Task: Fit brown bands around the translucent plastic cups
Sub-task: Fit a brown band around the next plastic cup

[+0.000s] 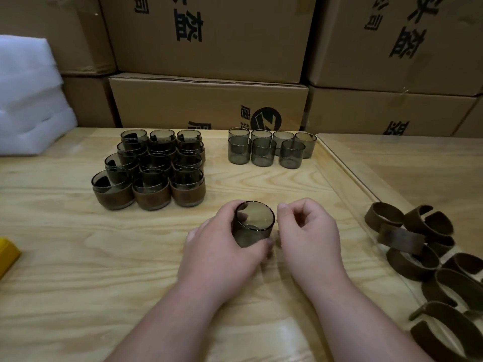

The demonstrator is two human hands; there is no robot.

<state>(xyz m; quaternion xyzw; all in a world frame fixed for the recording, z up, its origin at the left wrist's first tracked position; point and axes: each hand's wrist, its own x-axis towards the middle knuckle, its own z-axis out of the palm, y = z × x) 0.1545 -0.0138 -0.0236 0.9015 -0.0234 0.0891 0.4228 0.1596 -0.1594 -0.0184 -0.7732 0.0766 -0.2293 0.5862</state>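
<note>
Open tabletop (78, 257) across the near left and centre, passable. Far left blocked by stacked banded cups (149, 173); far centre by a cluster of bare cups (269, 148), with a bare lane between the two groups. Right edge crowded with loose brown bands (428, 257). Rear closed off by cardboard boxes (209, 100) and white foam (28, 100). Yellow object (7, 253) at left edge.

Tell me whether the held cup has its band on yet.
Not yet: the cup in the left hand shows bare smoky plastic, no brown band.
</note>
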